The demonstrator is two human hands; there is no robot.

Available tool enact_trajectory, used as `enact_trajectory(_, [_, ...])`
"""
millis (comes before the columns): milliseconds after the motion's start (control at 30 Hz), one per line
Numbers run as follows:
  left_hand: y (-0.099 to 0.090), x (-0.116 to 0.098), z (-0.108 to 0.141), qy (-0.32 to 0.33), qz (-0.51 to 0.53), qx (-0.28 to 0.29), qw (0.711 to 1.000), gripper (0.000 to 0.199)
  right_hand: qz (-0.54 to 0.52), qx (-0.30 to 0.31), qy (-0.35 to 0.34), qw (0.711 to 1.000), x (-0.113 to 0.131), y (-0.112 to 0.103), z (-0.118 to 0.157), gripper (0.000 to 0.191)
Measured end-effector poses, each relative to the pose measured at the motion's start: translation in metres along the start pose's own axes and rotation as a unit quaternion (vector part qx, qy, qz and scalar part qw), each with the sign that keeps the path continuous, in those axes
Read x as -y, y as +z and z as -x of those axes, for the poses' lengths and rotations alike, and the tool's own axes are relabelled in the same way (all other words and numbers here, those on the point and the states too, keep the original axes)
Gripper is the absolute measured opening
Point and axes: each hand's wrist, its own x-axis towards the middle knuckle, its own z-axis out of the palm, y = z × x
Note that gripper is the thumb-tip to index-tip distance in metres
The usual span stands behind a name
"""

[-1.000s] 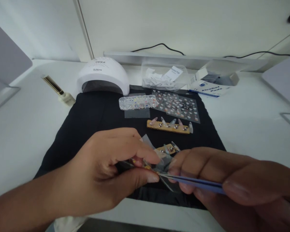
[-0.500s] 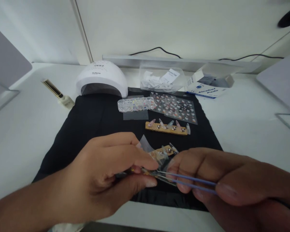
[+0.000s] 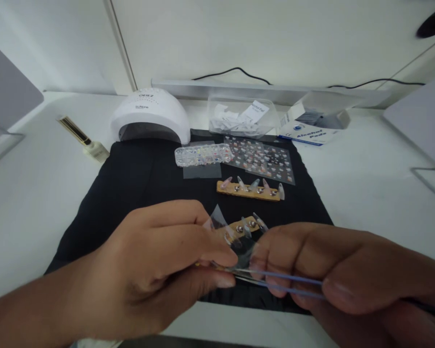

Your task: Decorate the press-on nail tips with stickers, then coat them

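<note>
the left hand (image 3: pixel 155 270) pinches a small clear sticker sheet (image 3: pixel 235 246) between thumb and forefinger, holding it up just above the near edge of the black mat (image 3: pixel 137 179). the right hand (image 3: pixel 333 270) is pressed together on blue tweezers (image 3: pixel 286 282), whose tips reach under the left thumb to the sheet's lower edge. whether the tips have hold of a sticker is too small to tell.

compared with a second ago, the tweezers lie flatter and their two arms show apart along the shaft, where before they looked like one closed blade. the tips have slid further in toward the left thumb. the sheet has tipped up a little, so more of its free corner stands clear. both hands sit slightly lower in view. the work looks to be at the fine stage of picking something off the sheet, with the grip being adjusted rather than anything lifted away.

just behind the sheet lies a wooden strip (image 3: pixel 244 225) with nail tips on it, partly hidden by the fingers. a second wooden strip with nail tips (image 3: pixel 250 189) lies further back on the mat, untouched, near a clear bead box (image 3: pixel 203 154) and flat sticker sheets (image 3: pixel 261 159). a white nail lamp (image 3: pixel 148 116) stands at the mat's far left corner on the table (image 3: pixel 366 183).
</note>
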Motion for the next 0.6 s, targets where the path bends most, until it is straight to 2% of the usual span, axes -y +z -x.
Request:
enact_trajectory(133, [-0.0005, -0.0008, 0.0006, 0.0, -0.002, 0.0, 1.0, 0.01, -0.005, 0.003, -0.01, 1.0, 0.0003, 0.0017, -0.0036, 0.028])
enact_trajectory(467, [-0.0008, -0.0008, 0.0001, -0.02, 0.023, 0.006, 1.0, 0.011, -0.01, 0.017, 0.019, 1.0, -0.0032, -0.0027, 0.0029, 0.023])
enact_trajectory(600, [-0.0013, 0.0001, 0.0001, -0.033, 0.049, 0.003, 0.998, 0.011, -0.031, 0.001, 0.017, 0.999, -0.0025, 0.001, -0.0015, 0.021])
